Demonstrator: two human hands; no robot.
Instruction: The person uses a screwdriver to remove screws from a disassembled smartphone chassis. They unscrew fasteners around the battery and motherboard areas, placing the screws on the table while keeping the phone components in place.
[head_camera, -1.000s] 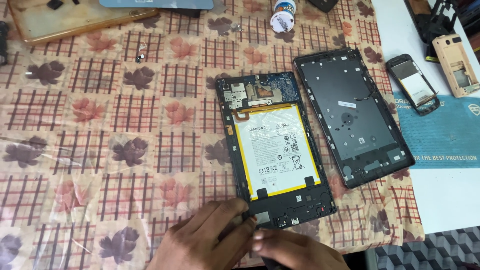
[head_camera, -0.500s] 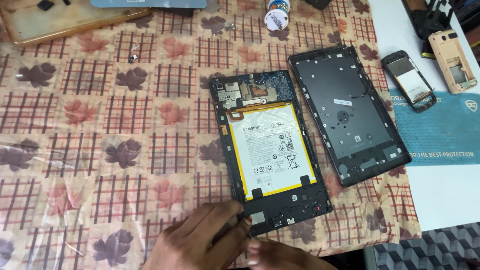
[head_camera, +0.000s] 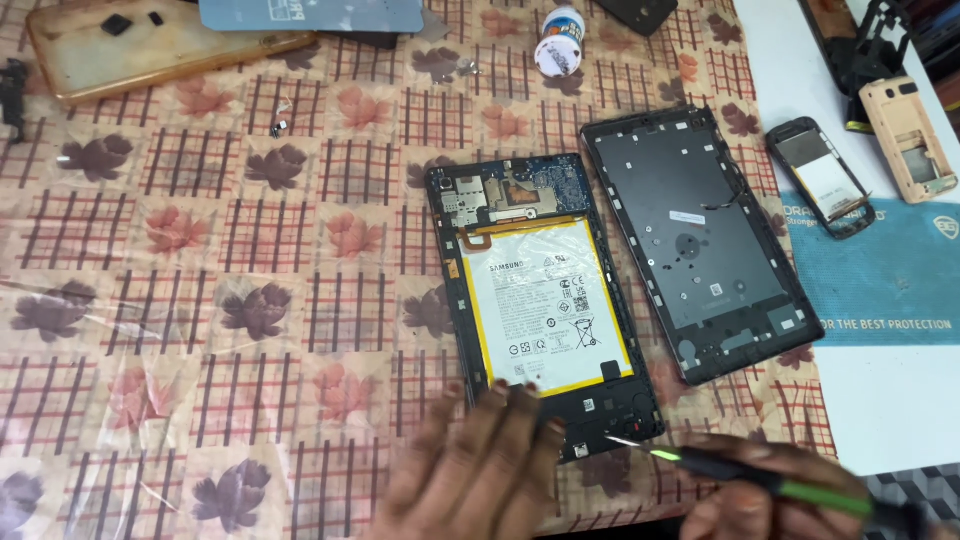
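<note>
An opened tablet (head_camera: 545, 300) lies face down on the patterned tablecloth, showing its white battery and blue circuit board. My left hand (head_camera: 480, 470) rests with fingertips on the tablet's near lower edge. My right hand (head_camera: 780, 495) holds a screwdriver (head_camera: 760, 475) with a green and black handle; its metal tip points at the tablet's lower right corner. The tablet's black back cover (head_camera: 700, 240) lies inside up, just to the right of it.
A small white bottle (head_camera: 558, 42) stands at the far edge. Two opened phones (head_camera: 825, 180) (head_camera: 905, 140) lie on the white table to the right, by a blue mat (head_camera: 880, 290). A tan case (head_camera: 150, 50) and small loose parts (head_camera: 280, 125) sit far left.
The view has shifted slightly. My right hand has drawn out to the right, and the screwdriver is now visible with its tip at the tablet's lower right corner. My left hand stays on the lower edge.
</note>
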